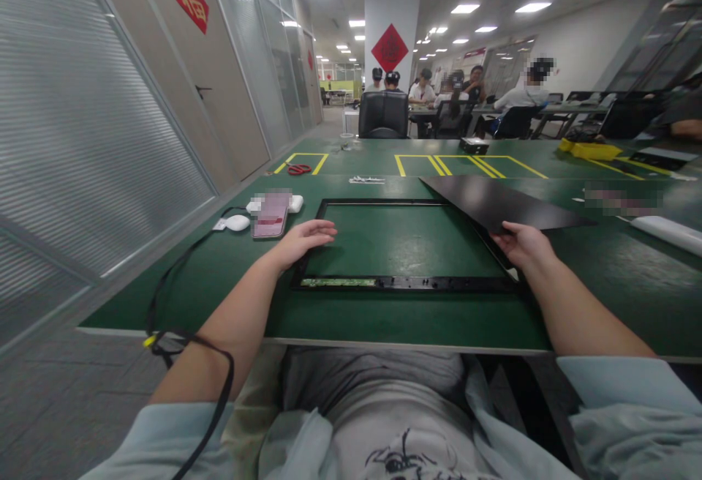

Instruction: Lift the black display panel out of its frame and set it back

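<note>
A thin black rectangular frame (450, 284) lies flat on the green table, with a green circuit strip (338, 282) along the left part of its near side. The table surface shows through its middle. My left hand (303, 240) is over the frame's left side, fingers stretched out and holding nothing. On the right, my right hand (523, 247) grips the near edge of a flat dark panel (499, 200), thumb on top. The panel is tilted and covers the frame's far right corner. My right fingers are partly hidden beneath it.
A phone (270, 216) and a white cable plug (238, 223) lie at the left. Red-handled scissors (299, 170), small white pieces (367, 181) and a black box (474, 145) are farther back. A white roll (666, 234) lies at right. A black cord (227, 377) crosses my left forearm. People sit beyond.
</note>
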Available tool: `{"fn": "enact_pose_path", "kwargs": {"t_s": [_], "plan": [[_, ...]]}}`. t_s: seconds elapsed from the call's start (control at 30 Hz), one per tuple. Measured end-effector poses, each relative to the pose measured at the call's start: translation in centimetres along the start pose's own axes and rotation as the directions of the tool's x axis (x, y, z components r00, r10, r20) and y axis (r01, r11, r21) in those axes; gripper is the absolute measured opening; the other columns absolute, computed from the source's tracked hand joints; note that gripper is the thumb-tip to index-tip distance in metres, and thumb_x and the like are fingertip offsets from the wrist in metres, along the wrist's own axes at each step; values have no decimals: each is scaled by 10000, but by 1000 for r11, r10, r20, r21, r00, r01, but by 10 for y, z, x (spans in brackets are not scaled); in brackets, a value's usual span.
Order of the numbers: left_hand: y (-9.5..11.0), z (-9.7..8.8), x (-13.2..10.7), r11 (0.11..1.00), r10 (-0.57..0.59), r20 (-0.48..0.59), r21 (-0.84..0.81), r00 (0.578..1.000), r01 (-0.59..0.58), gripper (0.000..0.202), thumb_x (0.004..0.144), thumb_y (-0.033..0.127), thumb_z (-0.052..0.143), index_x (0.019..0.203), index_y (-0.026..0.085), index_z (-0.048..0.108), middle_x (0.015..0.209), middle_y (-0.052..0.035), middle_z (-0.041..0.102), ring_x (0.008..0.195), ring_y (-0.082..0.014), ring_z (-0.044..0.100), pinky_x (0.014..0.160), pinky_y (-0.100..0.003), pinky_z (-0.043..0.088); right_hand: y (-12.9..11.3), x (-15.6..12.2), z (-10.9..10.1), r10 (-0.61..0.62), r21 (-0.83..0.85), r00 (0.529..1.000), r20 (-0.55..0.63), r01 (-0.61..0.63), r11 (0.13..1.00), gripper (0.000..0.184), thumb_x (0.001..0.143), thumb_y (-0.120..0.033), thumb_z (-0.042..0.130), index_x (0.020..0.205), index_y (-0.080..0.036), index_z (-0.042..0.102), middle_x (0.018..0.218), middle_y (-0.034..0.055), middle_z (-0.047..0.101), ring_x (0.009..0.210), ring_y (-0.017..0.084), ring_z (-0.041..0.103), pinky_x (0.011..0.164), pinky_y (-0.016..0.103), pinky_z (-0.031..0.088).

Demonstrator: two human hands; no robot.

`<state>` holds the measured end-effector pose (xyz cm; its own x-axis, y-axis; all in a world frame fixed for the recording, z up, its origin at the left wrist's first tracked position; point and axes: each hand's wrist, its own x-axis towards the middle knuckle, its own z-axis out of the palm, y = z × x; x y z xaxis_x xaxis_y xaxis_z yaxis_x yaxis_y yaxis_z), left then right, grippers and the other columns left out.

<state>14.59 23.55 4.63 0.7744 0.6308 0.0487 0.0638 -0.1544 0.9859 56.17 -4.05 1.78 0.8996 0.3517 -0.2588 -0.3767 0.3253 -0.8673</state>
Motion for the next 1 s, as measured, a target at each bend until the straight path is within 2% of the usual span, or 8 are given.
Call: {"fn": "enact_pose_path", "kwargs": {"t_s": [0.1, 0.27, 0.6, 0.83, 1.0], "plan": [[1, 1, -1, 1000, 0, -5, -3, 1000, 0, 536, 596, 375, 871, 1062, 165, 711, 1137, -137, 760, 1038, -299, 712, 1046, -520, 461, -4, -15, 8, 23, -58, 999, -29, -25, 998, 224, 817, 31, 583, 897, -178, 594, 654, 14, 655, 514, 136, 639, 450, 206, 579], [2, 1, -1, 1000, 6, -2, 0, 1000, -6, 515, 600, 355, 865, 1057, 166, 719, 1120, -145, 759, 1036, -303, 713, 1014, -509, 481, -10, -37, 19, 15, -87, 1000, 19, -13, 996, 217, 815, 50, 558, 820, -161, 612, 606, 30, 656, 489, 136, 636, 445, 197, 580], [0, 0, 1, 999, 11, -30, -38, 999, -12, 533, 587, 366, 876, 1053, 159, 720, 1093, -139, 765, 997, -285, 720, 1027, -496, 464, -9, -46, 22, 42, -129, 984, 171, -20, 991, 241, 769, 52, 578, 899, -134, 660, 697, 69, 712, 571, 165, 676, 509, 248, 609], [2, 1, -1, 1000, 30, -69, -5, 997, -31, 392, 621, 411, 847, 910, 169, 738, 889, -97, 770, 856, -259, 715, 963, -473, 486, -9, -58, 25, 23, -148, 965, 263, 17, 989, 265, 752, 45, 574, 908, -146, 670, 723, 66, 726, 593, 166, 686, 514, 244, 610], [3, 3, -1, 998, 64, -137, -14, 989, -66, 360, 636, 455, 810, 834, 168, 721, 779, -71, 735, 722, -217, 670, 856, -422, 505, -9, -69, 30, 81, -182, 948, 308, -25, 983, 286, 735, 43, 580, 920, -159, 664, 734, 73, 729, 579, 179, 691, 502, 255, 604]]}}
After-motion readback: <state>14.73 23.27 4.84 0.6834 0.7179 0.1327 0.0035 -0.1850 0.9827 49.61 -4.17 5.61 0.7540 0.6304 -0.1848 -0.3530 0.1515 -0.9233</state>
